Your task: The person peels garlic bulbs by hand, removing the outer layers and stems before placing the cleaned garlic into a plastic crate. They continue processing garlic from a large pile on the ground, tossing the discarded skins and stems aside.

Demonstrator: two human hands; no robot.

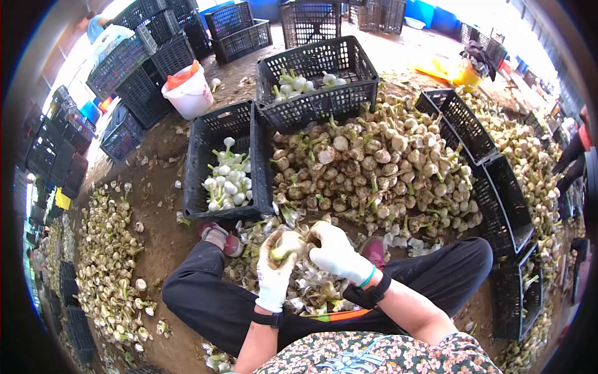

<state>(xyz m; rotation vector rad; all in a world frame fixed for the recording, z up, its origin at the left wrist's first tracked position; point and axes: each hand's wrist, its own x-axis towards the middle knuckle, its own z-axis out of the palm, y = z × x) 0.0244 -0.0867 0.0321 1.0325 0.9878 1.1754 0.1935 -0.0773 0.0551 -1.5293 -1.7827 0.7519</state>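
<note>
Both of my hands wear white gloves and meet over my lap. My left hand [274,271] is closed around a garlic bulb [286,242] with a greenish stalk end. My right hand [334,249] grips the same bulb from the right, fingers curled on its skin. Loose papery peelings [311,288] lie between my legs under the hands. A big heap of unpeeled garlic [374,171] sits just beyond my hands.
A black crate [202,156] ahead on the left holds several peeled white bulbs; another black crate [349,62] behind the heap holds a few. Empty crates line the right [507,218]. A white bucket [187,93] stands far left. More garlic [109,255] lies on the dirt at left.
</note>
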